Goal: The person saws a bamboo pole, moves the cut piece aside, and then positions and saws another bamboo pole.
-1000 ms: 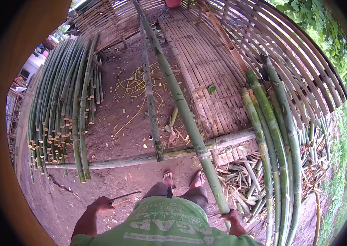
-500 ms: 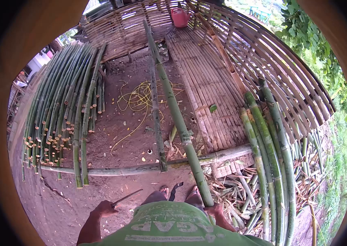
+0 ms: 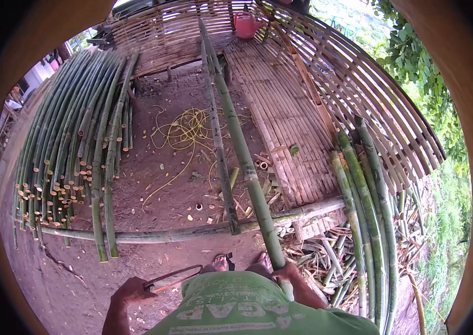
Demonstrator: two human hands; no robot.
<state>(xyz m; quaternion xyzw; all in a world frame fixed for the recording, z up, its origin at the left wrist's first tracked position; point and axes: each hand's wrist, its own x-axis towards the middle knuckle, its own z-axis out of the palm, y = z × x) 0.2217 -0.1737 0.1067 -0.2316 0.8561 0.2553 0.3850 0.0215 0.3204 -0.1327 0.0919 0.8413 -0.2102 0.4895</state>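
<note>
My right hand [image 3: 286, 273] grips the near end of a long green bamboo pole [image 3: 242, 151], which runs away from me over a horizontal bamboo crossbar [image 3: 152, 234]. My left hand [image 3: 131, 289] holds a long knife [image 3: 175, 276] by its handle, blade pointing right, low above the dirt. A second, thinner pole [image 3: 218, 139] lies beside the held one with its near end on the crossbar. My sandalled feet [image 3: 239, 261] stand just behind the crossbar.
A large stack of cut bamboo poles [image 3: 69, 151] lies at left. Thick green poles [image 3: 367, 206] and split scraps [image 3: 326, 262] lie at right. A woven bamboo platform [image 3: 286, 111] with a red watering can [image 3: 246, 23] stands ahead. Yellow cord [image 3: 183, 131] lies on the dirt.
The view has tilted up and the held pole's near end has come closer to my body. My left hand with the knife has stayed low at my left side.
</note>
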